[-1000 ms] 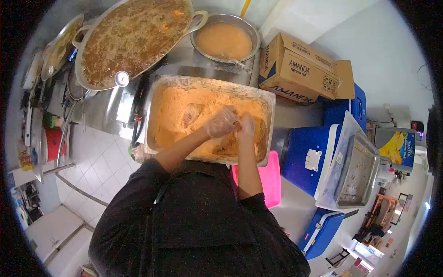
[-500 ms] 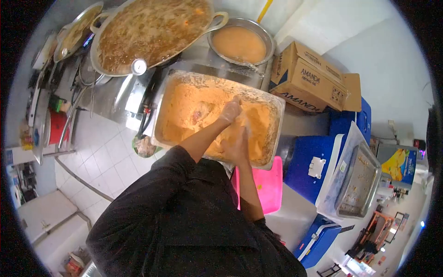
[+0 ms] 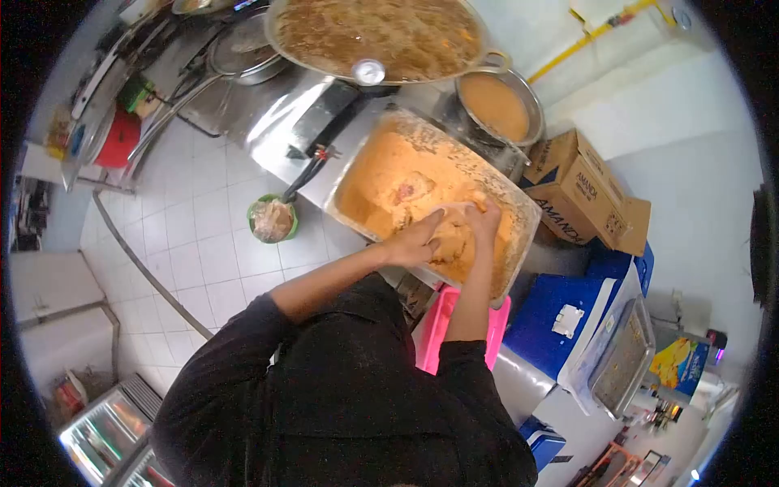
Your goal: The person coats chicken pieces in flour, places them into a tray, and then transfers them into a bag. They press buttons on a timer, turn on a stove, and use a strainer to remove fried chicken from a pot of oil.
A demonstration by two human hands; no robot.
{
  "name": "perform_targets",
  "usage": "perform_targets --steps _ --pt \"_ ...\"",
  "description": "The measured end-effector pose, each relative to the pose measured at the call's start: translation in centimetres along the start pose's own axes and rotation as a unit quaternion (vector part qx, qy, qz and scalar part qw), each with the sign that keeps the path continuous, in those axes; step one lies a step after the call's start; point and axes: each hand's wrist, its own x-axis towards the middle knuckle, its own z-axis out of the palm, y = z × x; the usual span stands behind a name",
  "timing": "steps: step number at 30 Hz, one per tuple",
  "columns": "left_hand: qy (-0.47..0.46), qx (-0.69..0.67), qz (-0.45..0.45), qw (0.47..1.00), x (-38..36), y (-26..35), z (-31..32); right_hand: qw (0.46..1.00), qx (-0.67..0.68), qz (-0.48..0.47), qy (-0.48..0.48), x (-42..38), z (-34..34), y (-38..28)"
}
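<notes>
A large metal tray (image 3: 523, 243) holds orange-tan powder (image 3: 377, 174). My left hand (image 3: 412, 242) is low over its near side, fingers apart, with nothing clearly held. Farther right in the tray, my right hand (image 3: 484, 221) has its fingers bent together, and what they hold is too small and blurred to tell. Something pale and thin, perhaps clear plastic, shows between the two hands. A coated lump with a reddish patch (image 3: 406, 191) lies in the powder beyond my left hand.
Behind the tray stand a wide pan of bubbling oil (image 3: 373, 36) and a metal bowl of orange liquid (image 3: 495, 105). Cardboard box (image 3: 580, 191), blue cooler (image 3: 548, 312) and metal tray (image 3: 625, 357) are right. A pink container (image 3: 442, 325) is below; a green-rimmed bin (image 3: 272, 219) is left.
The view has turned and shifted, so the tray appears farther right. My left hand has moved to the tray's near side with fingers spread. My right hand has moved farther in, its fingers now bent.
</notes>
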Motion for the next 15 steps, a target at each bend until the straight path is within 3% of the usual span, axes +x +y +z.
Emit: perform_targets --steps 1,2,3,5,6,7,9,10,11,14,15 --pt "0.031 -0.005 0.003 0.999 -1.9 0.1 -1.2 0.998 -0.036 -0.059 -0.009 -0.9 0.9 -2.6" --pt "0.032 -0.078 -0.065 0.994 -3.5 0.0 -2.2 0.991 -0.072 -0.115 -0.02 -2.4 1.2 -5.1" --pt "0.073 -0.231 -0.137 0.96 -4.9 0.5 -3.5 0.979 -0.108 -0.17 -0.031 -4.5 1.4 -8.6" --pt "0.153 -0.512 -0.255 0.806 -7.2 2.5 -7.5 0.98 -0.077 -0.139 -0.119 -11.8 5.4 -16.2" --pt "0.129 -0.613 -0.233 0.744 -9.2 2.7 -9.7 0.957 -0.165 -0.182 -0.155 -15.3 8.5 -17.6" --pt "0.151 -0.63 -0.236 0.724 -11.1 1.3 -10.8 0.922 -0.252 -0.225 -0.19 -19.0 11.6 -18.5" --pt "0.2 -0.664 -0.24 0.679 -15.3 -2.9 -12.0 0.899 -0.208 -0.275 -0.272 -25.3 18.7 -17.0" --pt "0.276 -0.586 -0.279 0.709 -18.2 -4.7 -12.9 0.864 -0.276 -0.266 -0.325 -27.9 20.9 -16.6" --pt "0.328 -0.595 -0.269 0.683 -21.5 -6.8 -13.2 0.822 -0.342 -0.258 -0.374 -30.4 22.4 -16.5" --pt "0.448 -0.62 -0.232 0.601 -31.3 -14.2 -13.9 0.7 -0.281 -0.402 -0.518 -35.9 23.5 -18.6" --pt "0.472 -0.636 -0.219 0.57 -34.3 -16.1 -14.5 0.724 -0.204 -0.347 -0.56 -37.2 23.1 -20.2"
